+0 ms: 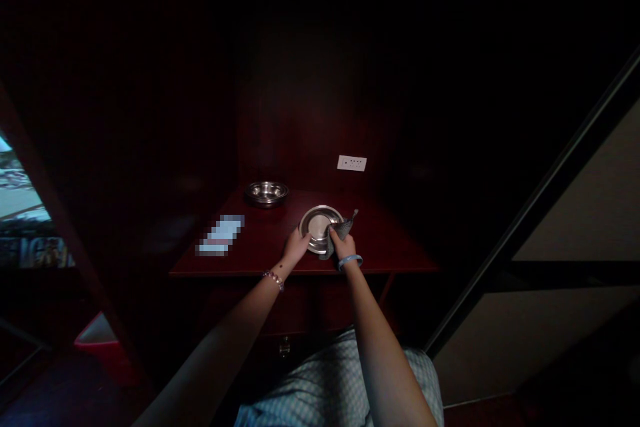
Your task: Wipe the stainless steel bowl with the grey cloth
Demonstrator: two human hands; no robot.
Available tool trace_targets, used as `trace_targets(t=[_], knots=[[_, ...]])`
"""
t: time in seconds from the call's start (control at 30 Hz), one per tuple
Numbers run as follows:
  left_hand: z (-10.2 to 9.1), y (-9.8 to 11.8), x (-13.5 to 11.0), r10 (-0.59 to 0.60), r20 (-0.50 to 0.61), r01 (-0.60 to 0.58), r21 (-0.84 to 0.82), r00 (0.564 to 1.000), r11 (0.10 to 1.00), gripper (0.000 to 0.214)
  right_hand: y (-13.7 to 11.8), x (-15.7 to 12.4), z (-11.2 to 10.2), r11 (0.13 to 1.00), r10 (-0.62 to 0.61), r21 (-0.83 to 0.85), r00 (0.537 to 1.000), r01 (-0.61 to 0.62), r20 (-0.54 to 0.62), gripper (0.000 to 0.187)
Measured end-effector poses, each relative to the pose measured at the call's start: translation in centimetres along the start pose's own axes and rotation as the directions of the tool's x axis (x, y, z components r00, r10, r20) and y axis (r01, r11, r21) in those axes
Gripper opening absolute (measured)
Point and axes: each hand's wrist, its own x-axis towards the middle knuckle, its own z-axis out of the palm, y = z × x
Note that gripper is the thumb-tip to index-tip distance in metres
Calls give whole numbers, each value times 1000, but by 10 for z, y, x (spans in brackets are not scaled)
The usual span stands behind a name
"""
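A round, shallow stainless steel plate is tilted toward me above the front of a dark red wooden desk. My left hand grips its left rim, with the thumb over the edge. On the right side, my right hand is closed on a grey cloth, pressing it against the inside of the plate. One corner of the cloth sticks up past the plate's right rim. What the fingers do under the plate is hidden.
Shiny steel dishes, seemingly stacked, stand at the desk's back left. A blurred-out flat item lies at the left. A white socket panel is on the back wall. Dark side walls flank the desk. A red bin stands low at left.
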Motion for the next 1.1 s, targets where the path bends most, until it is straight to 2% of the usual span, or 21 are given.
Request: trace_targets(t=[0.63, 0.87, 1.1], knots=[[-1, 0, 0, -8, 12, 8, 4, 1000, 1000, 36, 3, 1, 1, 999, -9, 36, 1000, 9, -4, 42], [0, -4, 1, 0, 5, 0, 21, 1000, 1000, 38, 5, 2, 1, 1000, -18, 7, 1000, 18, 1, 45], [0, -4, 3, -7, 7, 7, 27, 1000, 1000, 36, 8, 3, 0, 999, -12, -42, 1000, 11, -19, 38]])
